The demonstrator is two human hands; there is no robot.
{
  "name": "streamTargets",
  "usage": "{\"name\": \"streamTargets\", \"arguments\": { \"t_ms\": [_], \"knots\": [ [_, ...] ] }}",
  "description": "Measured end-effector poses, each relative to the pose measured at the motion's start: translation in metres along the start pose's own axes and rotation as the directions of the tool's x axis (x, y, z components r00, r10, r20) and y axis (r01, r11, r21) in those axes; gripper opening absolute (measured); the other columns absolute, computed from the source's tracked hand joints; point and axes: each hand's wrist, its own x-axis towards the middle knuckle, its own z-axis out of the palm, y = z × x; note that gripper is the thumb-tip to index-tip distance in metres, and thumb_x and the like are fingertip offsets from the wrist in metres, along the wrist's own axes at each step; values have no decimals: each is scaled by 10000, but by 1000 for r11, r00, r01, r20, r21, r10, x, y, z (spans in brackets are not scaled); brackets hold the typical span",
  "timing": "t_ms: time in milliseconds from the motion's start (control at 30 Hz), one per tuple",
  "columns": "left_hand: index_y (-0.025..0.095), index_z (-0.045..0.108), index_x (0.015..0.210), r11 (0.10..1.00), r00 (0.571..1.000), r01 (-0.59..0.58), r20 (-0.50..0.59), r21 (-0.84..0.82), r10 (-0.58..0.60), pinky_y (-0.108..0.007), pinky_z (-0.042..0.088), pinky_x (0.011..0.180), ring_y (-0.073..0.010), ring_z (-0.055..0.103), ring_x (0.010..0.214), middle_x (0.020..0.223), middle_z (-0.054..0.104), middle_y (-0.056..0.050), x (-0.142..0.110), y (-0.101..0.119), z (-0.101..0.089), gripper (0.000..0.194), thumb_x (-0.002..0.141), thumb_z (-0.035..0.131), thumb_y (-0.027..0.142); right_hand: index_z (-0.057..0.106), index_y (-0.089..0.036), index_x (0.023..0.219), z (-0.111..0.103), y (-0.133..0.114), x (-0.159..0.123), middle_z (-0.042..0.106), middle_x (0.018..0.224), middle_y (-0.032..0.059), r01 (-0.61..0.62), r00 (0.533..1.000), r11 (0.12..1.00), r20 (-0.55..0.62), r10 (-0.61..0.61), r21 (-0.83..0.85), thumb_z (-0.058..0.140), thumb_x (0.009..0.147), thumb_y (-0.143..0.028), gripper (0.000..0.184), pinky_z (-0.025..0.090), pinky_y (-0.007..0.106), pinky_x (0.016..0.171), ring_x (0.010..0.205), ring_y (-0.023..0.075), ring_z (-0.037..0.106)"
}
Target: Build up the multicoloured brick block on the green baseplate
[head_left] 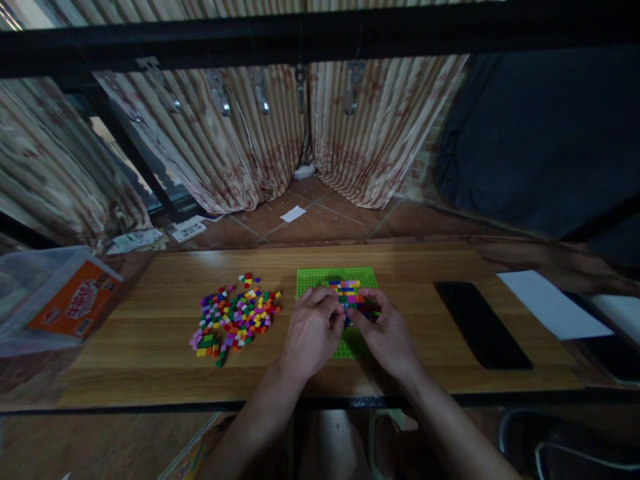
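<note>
A green studded baseplate (305, 279) lies on the wooden table in front of me. Near its middle stands a many-coloured build of toy bricks (347, 288), partly covered by my fingers. My left hand (313, 330) comes over the plate's left side with its fingers bent and pinched at the build's near left edge; whatever is between the fingertips is too small to make out. From the right, my right hand (387, 330) is closed round the build's near right side, its thumb in front and its fingers farther back. To the left lies a loose pile of small bricks (245, 313).
A clear plastic box (45, 273) with an orange label is at the table's left end. On the right lie a black flat slab (483, 323) and a white sheet (553, 303). The wooden table (165, 287) has a dark front edge. Curtains (240, 147) hang behind.
</note>
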Motion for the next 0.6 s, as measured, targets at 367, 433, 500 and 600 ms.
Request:
{"name": "streamTargets", "arguments": {
  "t_ms": [367,433,500,600],
  "knots": [
    [189,579,802,1000,998,29,-48,0,-28,-348,469,857,-202,546,958,980,635,-42,-2,0,7,103,809,577,86,600,-194,1052,8,-2,0,665,1040,93,9,999,999,-45,-10,-44,595,752,-399,364,459,413,872,950,250,621],
    [188,586,804,1000,999,27,-44,-1,-27,-346,469,864,-202,553,958,981,642,-43,-3,1,6,80,816,584,109,602,-198,1055,7,2,1,671,1040,94,5,1000,999,-23,-6,-43,602,748,-432,386,458,424,876,949,257,625],
    [188,603,818,1000,1000,-3,-26,0,3,-345,465,886,-200,562,963,990,653,-42,-5,1,5,42,830,591,149,602,-211,1073,4,6,1,673,1069,91,-7,1000,999,-3,6,-32,610,744,-464,415,446,435,901,979,264,624],
    [191,629,842,999,999,-36,-28,1,36,-342,454,916,-190,583,958,996,666,-38,-6,-2,-1,67,866,568,208,615,-222,1073,0,9,2,686,1050,88,-19,999,997,28,21,-72,613,744,-519,443,451,432,888,973,272,635]
  ]
}}
